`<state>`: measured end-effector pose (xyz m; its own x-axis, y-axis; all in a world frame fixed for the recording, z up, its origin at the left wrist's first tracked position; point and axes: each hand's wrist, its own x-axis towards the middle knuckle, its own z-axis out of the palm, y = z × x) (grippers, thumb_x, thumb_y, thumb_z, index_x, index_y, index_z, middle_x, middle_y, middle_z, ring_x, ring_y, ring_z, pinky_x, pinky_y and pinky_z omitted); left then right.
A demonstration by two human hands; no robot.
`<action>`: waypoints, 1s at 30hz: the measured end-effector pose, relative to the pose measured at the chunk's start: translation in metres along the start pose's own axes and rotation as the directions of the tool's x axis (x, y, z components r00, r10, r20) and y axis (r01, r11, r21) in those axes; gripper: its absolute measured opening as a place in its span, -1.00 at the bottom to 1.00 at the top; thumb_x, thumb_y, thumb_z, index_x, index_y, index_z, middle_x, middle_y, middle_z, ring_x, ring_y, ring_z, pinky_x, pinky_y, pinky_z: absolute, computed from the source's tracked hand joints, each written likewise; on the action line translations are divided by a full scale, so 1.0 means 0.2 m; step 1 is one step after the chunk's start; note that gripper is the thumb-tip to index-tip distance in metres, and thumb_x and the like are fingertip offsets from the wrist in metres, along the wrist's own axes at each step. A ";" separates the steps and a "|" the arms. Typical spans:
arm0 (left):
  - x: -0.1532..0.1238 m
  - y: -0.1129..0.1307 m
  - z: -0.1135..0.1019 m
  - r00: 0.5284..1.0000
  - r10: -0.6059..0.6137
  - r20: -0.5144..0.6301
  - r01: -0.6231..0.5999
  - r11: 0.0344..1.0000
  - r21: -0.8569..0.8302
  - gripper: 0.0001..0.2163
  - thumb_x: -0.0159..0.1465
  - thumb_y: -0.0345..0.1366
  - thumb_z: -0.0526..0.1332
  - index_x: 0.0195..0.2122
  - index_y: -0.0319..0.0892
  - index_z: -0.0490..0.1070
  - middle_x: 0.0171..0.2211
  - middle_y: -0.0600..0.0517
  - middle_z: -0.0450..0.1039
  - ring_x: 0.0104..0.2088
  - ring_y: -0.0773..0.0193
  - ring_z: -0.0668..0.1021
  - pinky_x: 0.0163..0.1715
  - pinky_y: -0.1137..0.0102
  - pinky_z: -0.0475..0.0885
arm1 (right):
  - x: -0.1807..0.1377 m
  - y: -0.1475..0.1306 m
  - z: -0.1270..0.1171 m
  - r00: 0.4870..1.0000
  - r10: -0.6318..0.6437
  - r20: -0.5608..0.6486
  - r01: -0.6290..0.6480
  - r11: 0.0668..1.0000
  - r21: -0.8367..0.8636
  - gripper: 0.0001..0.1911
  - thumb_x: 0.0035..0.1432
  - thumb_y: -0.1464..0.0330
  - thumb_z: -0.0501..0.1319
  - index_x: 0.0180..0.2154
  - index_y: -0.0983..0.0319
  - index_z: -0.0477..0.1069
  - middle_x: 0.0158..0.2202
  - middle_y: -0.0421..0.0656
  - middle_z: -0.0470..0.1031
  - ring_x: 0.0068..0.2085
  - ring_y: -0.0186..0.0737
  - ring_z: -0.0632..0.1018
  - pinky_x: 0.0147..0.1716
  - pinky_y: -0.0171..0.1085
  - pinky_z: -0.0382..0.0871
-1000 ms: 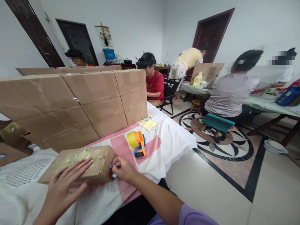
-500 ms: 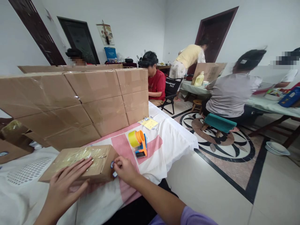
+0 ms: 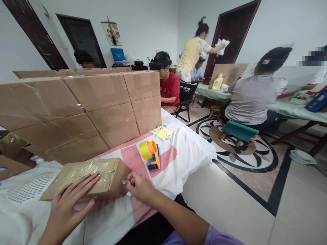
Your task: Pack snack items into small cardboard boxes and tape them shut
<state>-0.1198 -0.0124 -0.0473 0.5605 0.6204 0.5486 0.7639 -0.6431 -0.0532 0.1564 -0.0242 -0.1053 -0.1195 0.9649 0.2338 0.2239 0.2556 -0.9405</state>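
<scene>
A taped cardboard box (image 3: 112,185) lies on the cloth before me, clear tape shining along its top. My left hand (image 3: 73,195) rests flat on it, fingers stretched over the lid. At the box's right end, my right hand (image 3: 139,186) has thumb and forefinger pinched together at a small blue-and-white sticker (image 3: 124,181), which touches the box's end face. Another small blue-and-white piece (image 3: 128,194) shows just below, by the box's lower corner. Beyond my right hand stands an orange tape dispenser (image 3: 155,158) with a yellow tape roll (image 3: 145,150).
Stacked cardboard boxes (image 3: 109,119) form a wall behind. A yellow sheet (image 3: 162,132) with small pieces lies near the table's right edge. A perforated white surface (image 3: 30,187) is at left. Several people sit or stand around, one in red (image 3: 170,88) close behind the stack.
My right hand has shifted slightly right, and the sticker shows more clearly. My left hand stays on the box. A person in yellow has straightened up, holding something white out.
</scene>
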 end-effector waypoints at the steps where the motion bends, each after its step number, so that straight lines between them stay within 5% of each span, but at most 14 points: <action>1: 0.00 0.00 0.00 1.000 0.000 -0.002 0.000 1.000 -0.003 -0.32 0.29 -0.10 0.19 0.45 0.26 0.07 0.24 0.02 0.50 0.18 -0.12 0.55 0.14 -0.03 0.29 | -0.01 -0.01 -0.04 1.000 0.002 -0.016 -0.002 1.000 0.020 -0.92 0.16 0.44 0.23 -0.27 0.18 0.37 -0.56 -0.36 0.35 -0.51 -0.36 0.39 -0.43 -0.37 0.27; 6: 0.00 -0.01 0.00 1.000 -0.013 0.015 0.013 1.000 -0.020 -0.26 0.25 -0.09 0.20 0.46 0.35 0.03 0.23 0.08 0.50 0.16 -0.17 0.56 0.08 -0.10 0.33 | 0.09 -0.10 -0.49 0.987 0.135 -0.084 -0.118 0.976 0.182 -0.89 0.21 0.29 0.21 -0.29 0.21 0.41 -0.54 -0.29 0.44 -0.55 -0.35 0.40 -0.53 -0.38 0.28; 10: 0.01 0.01 -0.01 0.999 -0.025 0.032 0.025 0.999 -0.024 -0.26 0.25 -0.08 0.19 0.46 0.35 0.02 0.23 0.08 0.50 0.15 -0.18 0.57 0.05 -0.11 0.33 | 0.39 -0.16 -1.04 0.916 0.278 -0.289 -0.350 0.906 -0.236 -0.81 0.29 0.28 0.20 -0.23 0.26 0.50 -0.60 -0.31 0.35 -0.61 -0.43 0.29 -0.61 -0.44 0.14; 13: 0.01 0.01 -0.03 0.997 -0.033 0.064 0.034 0.999 -0.028 -0.28 0.27 -0.07 0.18 0.46 0.34 0.03 0.22 0.07 0.51 0.15 -0.19 0.56 0.06 -0.11 0.31 | 0.72 -0.10 -1.30 0.880 0.375 -0.291 -0.466 0.802 -0.375 -0.83 0.27 0.32 0.27 -0.31 0.31 0.51 -0.66 -0.32 0.29 -0.66 -0.45 0.24 -0.64 -0.41 0.12; 17: 0.02 0.00 -0.05 0.993 -0.052 0.108 0.055 0.998 -0.028 -0.28 0.25 -0.07 0.20 0.46 0.33 0.05 0.21 0.07 0.52 0.14 -0.17 0.56 0.08 -0.11 0.30 | 1.10 0.09 -1.35 0.836 0.498 -0.228 -0.530 0.631 -0.566 -0.84 0.13 0.42 0.41 -0.45 0.34 0.49 -0.64 -0.23 0.40 -0.62 -0.39 0.35 -0.55 -0.34 0.28; 20: 0.03 0.03 -0.06 0.987 -0.094 0.130 0.100 0.994 -0.042 -0.30 0.26 -0.08 0.19 0.45 0.32 0.08 0.21 0.05 0.52 0.17 -0.17 0.54 0.15 -0.12 0.26 | 1.25 0.22 -1.29 0.807 0.557 -0.197 -0.514 0.497 -0.699 -0.83 0.13 0.39 0.45 -0.33 0.37 0.53 -0.43 -0.12 0.57 -0.42 -0.25 0.56 -0.34 -0.26 0.48; 25: 0.05 0.08 -0.08 0.983 -0.135 0.125 0.145 0.987 -0.071 -0.35 0.30 -0.15 0.18 0.43 0.26 0.14 0.21 0.03 0.52 0.18 -0.16 0.53 0.25 -0.10 0.20 | 1.31 0.31 -1.25 0.806 0.568 -0.169 -0.440 0.383 -0.812 -0.66 0.36 0.19 0.31 0.00 0.31 0.49 -0.02 -0.04 0.57 -0.06 -0.15 0.62 -0.05 -0.09 0.57; 30: 0.05 0.05 -0.08 0.992 -0.064 0.109 0.068 0.997 -0.041 -0.37 0.31 -0.15 0.21 0.42 0.20 0.16 0.21 -0.01 0.52 0.16 -0.14 0.55 0.20 -0.04 0.21 | 1.26 0.32 -1.29 0.802 0.571 -0.178 -0.436 0.355 -0.827 -0.71 0.36 0.23 0.30 -0.09 0.36 0.52 -0.19 -0.05 0.61 -0.24 -0.23 0.62 -0.19 -0.21 0.55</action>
<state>-0.1110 -0.0201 -0.0291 0.5424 0.7055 0.4562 0.7869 -0.6168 0.0184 0.3901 0.2504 -0.0428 0.2043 0.9300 -0.3056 0.9314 -0.2808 -0.2318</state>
